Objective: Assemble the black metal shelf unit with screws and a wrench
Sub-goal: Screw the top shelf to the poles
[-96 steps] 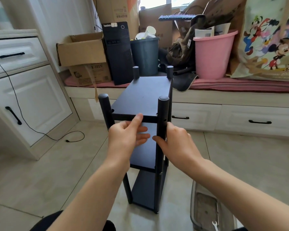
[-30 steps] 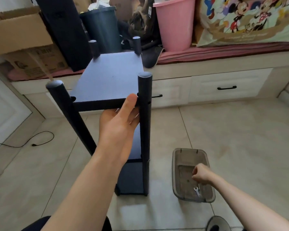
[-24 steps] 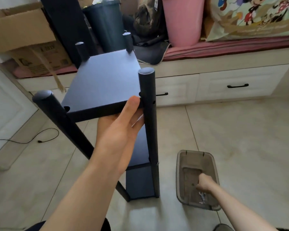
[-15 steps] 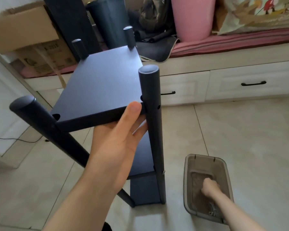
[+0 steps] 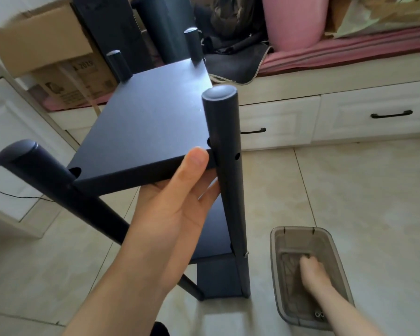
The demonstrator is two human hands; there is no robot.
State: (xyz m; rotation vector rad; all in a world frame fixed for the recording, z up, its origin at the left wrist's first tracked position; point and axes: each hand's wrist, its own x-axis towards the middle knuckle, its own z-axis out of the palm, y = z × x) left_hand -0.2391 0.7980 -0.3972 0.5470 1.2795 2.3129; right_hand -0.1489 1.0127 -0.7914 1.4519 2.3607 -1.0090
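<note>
My left hand (image 5: 177,209) still grips the front edge of the top panel of the shelf unit (image 5: 146,132), thumb lying over the edge and fingers tucked under it, right beside the near right post (image 5: 226,166). Compared with half a second ago the unit sits closer and larger in my view, and the near left post (image 5: 46,183) leans further out to the left of that hand. My right hand (image 5: 312,269) is down in the clear plastic tray (image 5: 277,275) on the floor, well below and to the right of the left hand; it has pushed a little deeper toward the middle of the tray, and I cannot tell whether its fingers hold anything, since they are blurred and turned away. Two small screws (image 5: 319,314) lie at the tray's near edge, just beside my right wrist. The wrench seen a second ago is no longer visible.
</note>
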